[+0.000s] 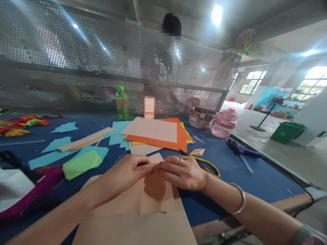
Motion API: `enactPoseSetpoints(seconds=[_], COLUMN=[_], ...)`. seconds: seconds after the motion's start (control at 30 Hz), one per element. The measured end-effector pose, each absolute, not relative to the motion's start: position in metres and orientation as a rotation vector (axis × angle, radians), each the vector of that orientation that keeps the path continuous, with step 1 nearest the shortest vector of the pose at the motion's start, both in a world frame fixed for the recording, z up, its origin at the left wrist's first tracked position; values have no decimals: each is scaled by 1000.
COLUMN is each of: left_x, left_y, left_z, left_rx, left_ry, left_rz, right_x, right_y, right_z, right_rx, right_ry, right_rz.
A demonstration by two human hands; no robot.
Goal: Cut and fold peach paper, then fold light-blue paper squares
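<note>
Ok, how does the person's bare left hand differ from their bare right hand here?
The bare right hand wears a silver ring and a wide silver bangle, while the bare left hand shows no jewellery. The left hand's fingers curl more than the right's. Both hands sit over tan paper sheets, fingertips close together.

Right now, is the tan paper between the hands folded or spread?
Folded: the tan paper shows a flap, under the left hand and right hand.

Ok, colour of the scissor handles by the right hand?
Scissor handles: yellow, best seen in the head view.
</note>
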State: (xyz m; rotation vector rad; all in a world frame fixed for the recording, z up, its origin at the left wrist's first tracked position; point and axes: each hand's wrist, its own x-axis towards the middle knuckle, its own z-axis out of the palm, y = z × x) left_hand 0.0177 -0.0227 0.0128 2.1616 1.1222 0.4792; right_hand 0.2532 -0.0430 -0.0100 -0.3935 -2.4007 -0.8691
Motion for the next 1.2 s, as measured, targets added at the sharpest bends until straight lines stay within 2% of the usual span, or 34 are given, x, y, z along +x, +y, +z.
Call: enactPoseSetpoints(seconds=[0.17, 0.4, 0.53, 0.67, 0.9, 1.2], left_x=[22, 19, 17, 18, 19, 16], left_y=[-26, -28, -29, -29, -29, -27], left_z=[24, 23, 23, 23, 24, 18], left_rx=[2117, 2200, 2226, 2199, 2172, 2087], left_ry=[1234, 1345, 1355, 1361, 1326, 1237], left_rz=[502, 563, 604, 590, 580, 659], right_x=[251, 240, 238, 239, 242, 242], right_y=[-40, -38, -35, -32, -34, -36], right_z=[-16, -23, -24, -25, -23, -22], right_rx=[-588, -981, -1064, -1049, -871, -917], right_ry=[-2314, -1907, -1786, -1766, -1880, -1855], right_rz=[-667, 205, 499, 578, 458, 504])
